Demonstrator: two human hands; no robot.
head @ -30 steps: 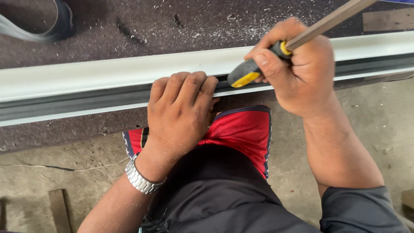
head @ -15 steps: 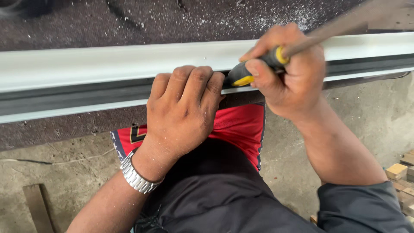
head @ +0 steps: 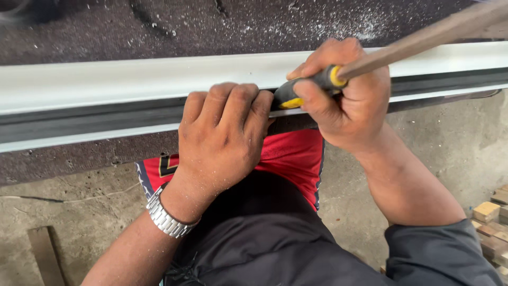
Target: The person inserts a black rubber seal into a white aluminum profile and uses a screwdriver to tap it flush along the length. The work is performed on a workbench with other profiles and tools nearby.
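1. Pressing down at frame centre, the left hand (head: 222,140) lies palm-flat, its fingers hooked over the pale metal rail (head: 106,85).
2. Right hand (head: 346,95) clenches the black-and-yellow file handle (head: 309,87) against the rail.
3. File blade (head: 423,34) slants toward the upper right.

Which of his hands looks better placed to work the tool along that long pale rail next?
The right hand, probably. It grips the tool's black-and-yellow handle, its shaft angled over the rail. The left hand lies flat on the rail, seemingly steadying it.

Even daylight, soft shadows, sharp centre, motion blur along top edge
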